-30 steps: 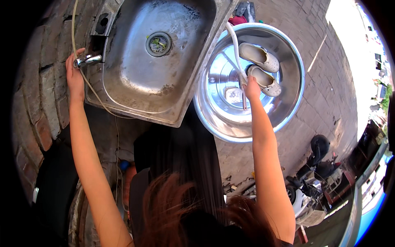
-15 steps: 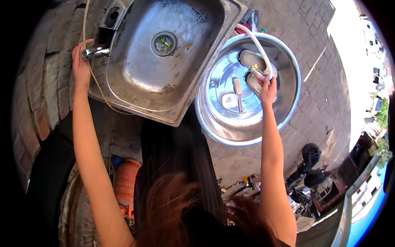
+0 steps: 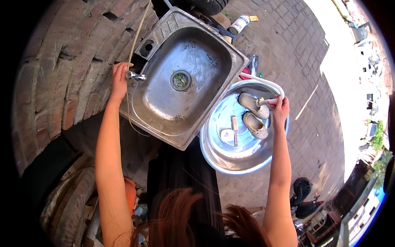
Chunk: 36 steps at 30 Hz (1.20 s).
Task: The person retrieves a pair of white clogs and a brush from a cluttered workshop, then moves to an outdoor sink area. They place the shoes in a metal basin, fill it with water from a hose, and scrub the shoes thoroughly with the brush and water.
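My left hand is closed at the back of the chrome tap, beside the sink; its thumb is hidden. Over the far right rim of a round metal basin, my right hand pinches the end of a white hose. The hose tip points left, above a pair of beige clogs lying in the basin. Left of them in the basin lie a scrubbing brush and a small white object whose kind I cannot make out. Whether water runs is hard to tell.
A thin cord hangs past the tap along the brick wall. A white bottle lies on the paving beyond the sink. An orange cylinder stands below, and a motorbike is at the lower right.
The view has shifted, showing more of the wall and sink. My right hand has moved the hose end away from the clogs toward the basin's far right rim. My left hand stays at the tap.
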Motion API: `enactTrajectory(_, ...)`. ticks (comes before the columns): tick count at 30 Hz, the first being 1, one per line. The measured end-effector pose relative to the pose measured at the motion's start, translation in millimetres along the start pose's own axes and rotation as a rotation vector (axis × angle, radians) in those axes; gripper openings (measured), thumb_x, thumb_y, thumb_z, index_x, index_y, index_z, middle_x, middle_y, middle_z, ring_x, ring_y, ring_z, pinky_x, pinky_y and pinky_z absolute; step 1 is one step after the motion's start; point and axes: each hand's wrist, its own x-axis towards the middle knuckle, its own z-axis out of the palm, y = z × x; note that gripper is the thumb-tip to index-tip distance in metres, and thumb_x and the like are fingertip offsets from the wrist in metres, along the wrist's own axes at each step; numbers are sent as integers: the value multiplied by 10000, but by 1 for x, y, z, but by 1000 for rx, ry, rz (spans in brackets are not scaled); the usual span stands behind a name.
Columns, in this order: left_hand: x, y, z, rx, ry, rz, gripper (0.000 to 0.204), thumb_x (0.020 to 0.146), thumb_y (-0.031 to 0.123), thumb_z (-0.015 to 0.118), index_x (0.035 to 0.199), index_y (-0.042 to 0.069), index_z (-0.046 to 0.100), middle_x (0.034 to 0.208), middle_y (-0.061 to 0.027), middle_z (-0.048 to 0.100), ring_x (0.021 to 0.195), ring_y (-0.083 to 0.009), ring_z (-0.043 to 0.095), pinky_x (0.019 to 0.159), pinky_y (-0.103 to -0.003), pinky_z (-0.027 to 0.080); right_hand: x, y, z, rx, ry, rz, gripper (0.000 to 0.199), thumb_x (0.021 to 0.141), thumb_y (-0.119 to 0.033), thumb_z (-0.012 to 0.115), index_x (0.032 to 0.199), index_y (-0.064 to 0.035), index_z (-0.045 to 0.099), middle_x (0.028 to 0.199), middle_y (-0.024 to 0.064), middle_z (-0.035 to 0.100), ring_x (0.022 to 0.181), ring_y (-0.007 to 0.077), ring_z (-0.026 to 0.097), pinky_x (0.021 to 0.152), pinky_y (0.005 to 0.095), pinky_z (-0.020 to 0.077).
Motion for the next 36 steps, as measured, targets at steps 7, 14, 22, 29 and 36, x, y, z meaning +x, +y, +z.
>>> enactTrajectory(7, 0, 1, 5, 65, -2, -29, 267, 993, 215, 411, 1044, 58, 622, 1083, -80, 501, 1080, -223, 471, 960, -318, 364, 82, -122, -10, -37, 213, -240, 241, 997, -221, 438, 1057, -13, 543, 909, 48, 599, 635, 74, 575, 619, 234, 454)
enactTrajectory(14, 0, -1, 2, 62, 49, -26, 169, 960, 140, 468, 1034, 54, 593, 1072, -109, 501, 1041, -278, 475, 925, -368, 375, 114, -264, -1, -34, 199, -484, 241, 992, -225, 447, 1032, -27, 579, 817, 10, 561, 618, 50, 454, 600, 217, 413)
enactTrajectory(22, 1, -2, 0, 86, 65, -107, 152, 925, 116, 496, 995, 51, 615, 1060, -118, 522, 1036, -295, 498, 919, -388, 395, 150, -454, 38, -7, 0, -666, 320, 997, -295, 458, 1046, -31, 632, 727, -37, 489, 648, 46, 386, 628, 204, 355)
enactTrajectory(29, 57, 189, 17, -10, 388, -13, 143, 778, 21, 600, 920, 37, 589, 1010, -111, 546, 1008, -294, 528, 872, -397, 428, 146, -524, -11, -110, 1, -861, 362, 1005, -331, 429, 1122, -67, 647, 839, -22, 580, 707, 77, 381, 760, 230, 373)
enactTrajectory(36, 191, 302, 153, -302, 56, 23, 712, 721, 175, 741, 1346, 99, 410, 1306, -132, 415, 896, -272, 597, 797, -362, 493, 82, -566, -94, -240, 87, -1021, 355, 1007, -333, 417, 1203, -121, 624, 1028, -22, 637, 740, 54, 440, 839, 211, 412)
